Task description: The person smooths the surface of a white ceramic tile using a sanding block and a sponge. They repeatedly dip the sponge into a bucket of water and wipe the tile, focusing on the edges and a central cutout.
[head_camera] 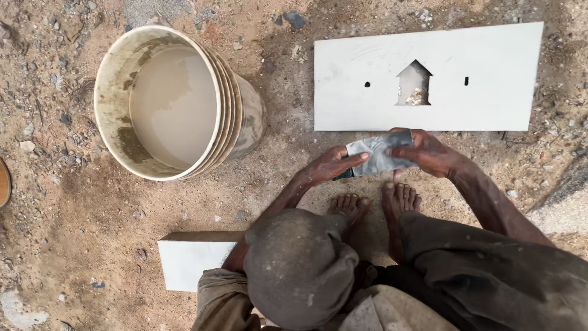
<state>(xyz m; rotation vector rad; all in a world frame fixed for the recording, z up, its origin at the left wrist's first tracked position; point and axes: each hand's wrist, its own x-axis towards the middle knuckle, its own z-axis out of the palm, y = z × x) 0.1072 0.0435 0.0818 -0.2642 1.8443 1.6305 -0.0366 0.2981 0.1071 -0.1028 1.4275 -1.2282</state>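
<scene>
My left hand (327, 167) and my right hand (430, 153) hold a crumpled grey sheet (381, 156) between them, just above the ground. The left fingers lie flat across its left end, where a dark green edge shows under it. The right hand grips its right end. Right beyond the hands, a white rectangular tile (490, 73) lies flat on the dirt. It has a house-shaped cutout (413, 84) in the middle and a small hole on each side. My bare feet (376, 202) rest just below the hands.
A worn round bucket (236, 116) of murky water stands at the upper left. A smaller white tile piece (190, 263) lies at the lower left beside my knee. The ground is sandy dirt with scattered pebbles. A stone slab edge (563, 208) shows at the right.
</scene>
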